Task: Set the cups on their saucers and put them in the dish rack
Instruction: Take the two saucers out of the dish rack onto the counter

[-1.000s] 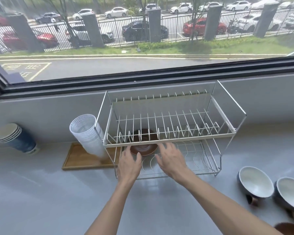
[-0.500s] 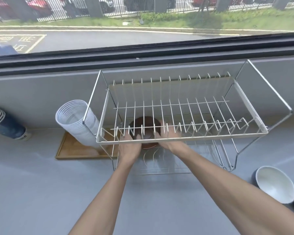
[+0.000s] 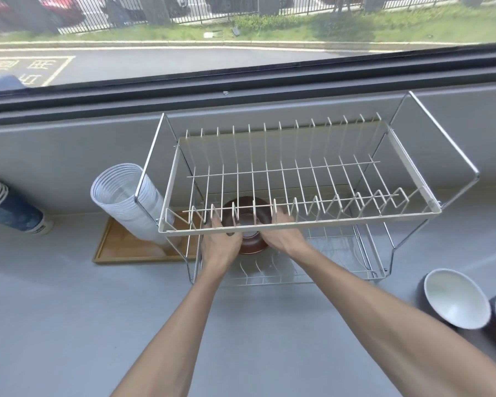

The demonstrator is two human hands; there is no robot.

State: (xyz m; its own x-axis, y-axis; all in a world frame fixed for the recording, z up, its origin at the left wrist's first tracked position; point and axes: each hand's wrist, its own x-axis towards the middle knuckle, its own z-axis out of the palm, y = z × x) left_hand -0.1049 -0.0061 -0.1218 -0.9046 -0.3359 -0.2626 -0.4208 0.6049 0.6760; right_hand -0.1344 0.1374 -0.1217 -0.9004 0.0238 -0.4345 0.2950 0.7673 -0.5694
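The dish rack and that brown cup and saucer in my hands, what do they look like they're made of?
Dish rack: thin metal wire, the upper tier apparently coated off-white, the frame bare and shiny like chrome.
Brown cup and saucer: likely glazed ceramic, judging by the smooth reddish-brown gloss, though lacquered wood can't be ruled out.

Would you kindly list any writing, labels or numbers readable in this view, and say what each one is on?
"专用": yellow characters painted inside a marked bay on the road outside the window, seen upside down and partly cut off, so this reading is uncertain.
Blue paper cups: a small mark near the base, too blurred to read.
Dish rack, brown cup, grey bowls and clear plastic cups: no text visible.
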